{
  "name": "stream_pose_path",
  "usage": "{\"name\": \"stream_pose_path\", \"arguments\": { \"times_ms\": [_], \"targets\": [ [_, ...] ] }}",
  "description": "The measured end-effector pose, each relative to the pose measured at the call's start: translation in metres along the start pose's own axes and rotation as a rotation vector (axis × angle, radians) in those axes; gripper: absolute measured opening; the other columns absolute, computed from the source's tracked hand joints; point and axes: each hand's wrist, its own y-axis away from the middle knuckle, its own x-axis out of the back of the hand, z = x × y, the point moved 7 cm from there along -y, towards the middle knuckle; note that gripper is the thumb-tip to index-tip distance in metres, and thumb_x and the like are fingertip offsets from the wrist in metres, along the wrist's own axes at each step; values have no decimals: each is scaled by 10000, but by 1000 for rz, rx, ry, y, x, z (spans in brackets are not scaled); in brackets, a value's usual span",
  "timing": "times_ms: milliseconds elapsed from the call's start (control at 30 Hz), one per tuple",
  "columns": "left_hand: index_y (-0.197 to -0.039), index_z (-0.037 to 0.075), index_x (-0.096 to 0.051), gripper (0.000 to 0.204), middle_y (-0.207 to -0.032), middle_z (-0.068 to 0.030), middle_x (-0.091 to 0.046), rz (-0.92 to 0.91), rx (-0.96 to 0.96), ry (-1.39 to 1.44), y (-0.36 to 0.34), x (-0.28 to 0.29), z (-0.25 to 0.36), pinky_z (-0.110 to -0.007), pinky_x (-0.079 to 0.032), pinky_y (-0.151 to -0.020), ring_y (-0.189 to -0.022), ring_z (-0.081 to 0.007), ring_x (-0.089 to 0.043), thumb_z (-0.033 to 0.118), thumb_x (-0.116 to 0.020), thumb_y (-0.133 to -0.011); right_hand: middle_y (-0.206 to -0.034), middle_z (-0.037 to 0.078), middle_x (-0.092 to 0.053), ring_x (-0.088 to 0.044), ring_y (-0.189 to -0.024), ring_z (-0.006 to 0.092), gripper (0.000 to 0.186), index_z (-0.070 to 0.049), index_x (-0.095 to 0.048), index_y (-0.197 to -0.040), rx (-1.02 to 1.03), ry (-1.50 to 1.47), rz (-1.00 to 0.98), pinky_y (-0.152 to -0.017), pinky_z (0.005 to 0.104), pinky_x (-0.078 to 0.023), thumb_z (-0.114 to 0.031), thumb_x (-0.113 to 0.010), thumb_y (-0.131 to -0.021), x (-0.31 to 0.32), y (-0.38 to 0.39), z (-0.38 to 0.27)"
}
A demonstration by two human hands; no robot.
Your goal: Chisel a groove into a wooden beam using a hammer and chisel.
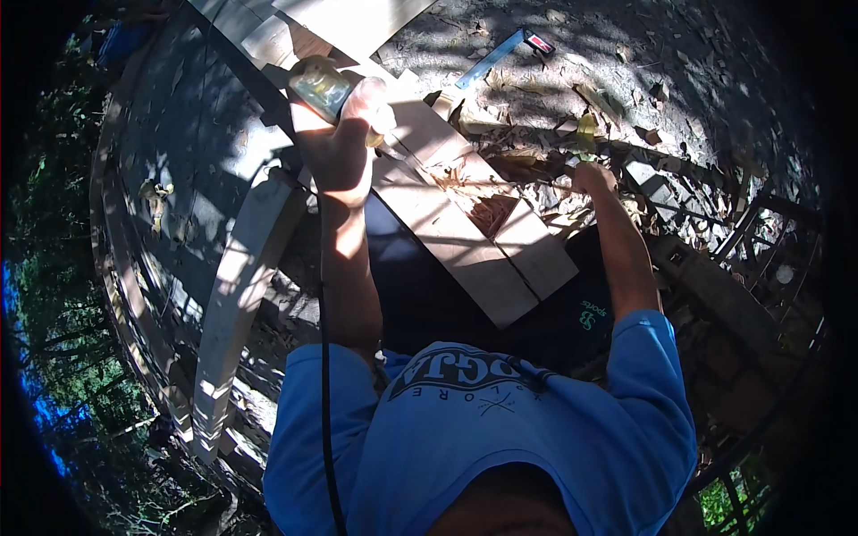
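Note:
My left hand (340, 152) is raised over the far left part of the wooden boards (456, 259). Its fingers are closed around something partly hidden, with a yellowish tip below them; glare hides its kind. A glassy, greenish block-like thing (322, 87) shows at the back of this hand. Loose shavings (465, 179) lie on the boards, around a dark cut recess (493, 214). Off to the right, my right hand (592, 179) is closed beside the boards, low over the leaf litter. A yellow-green piece (586, 134) shows just beyond it; whether the hand grips it is unclear.
A try square (492, 64) with a bluish blade lies on the ground beyond the boards. A curved timber (232, 304) stands to my left. More pale boards (357, 22) are at the far edge. Dark timber (715, 290) lies at right.

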Motion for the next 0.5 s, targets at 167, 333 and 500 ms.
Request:
{"name": "stream_pose_path", "arguments": {
  "times_ms": [167, 333, 500],
  "targets": [
    [-1154, 21, -591, 417, -853, -14, -638, -438, 50, -82, 3, -53, -16, -261, -495, -666, -712, -89, -588, 299, -762, -893, -1265, 70, -692, -662, -1172, 259, 363, -174, -728, -1192, 29, 7, 21, -938, 399, -547, -308, -711, -854, 9, 1, -7],
    [-1085, 61, -628, 559, -799, -5, -585, -629, 148, -324, 12, -83, -46, -317, -502, -732, -775, -125, -589, 466, -858, -776, -1010, 201, -739, -732, -931, 299, 531, -25, -716, -1127, 155, -232, -3, -803, 419, -569, -383, -773, -740, 55, 40, -5],
    [-971, 90, -695, 335, -841, -9, -670, -929, 201, -548, 19, -106, -68, -301, -495, -768, -797, -108, -607, 361, -828, -827, -754, 123, -700, -676, -672, 193, 466, -59, -680, -1198, 375, -705, 431, -630, 364, -521, -346, -709, -831, 155, 149, 33]
  ]
}}
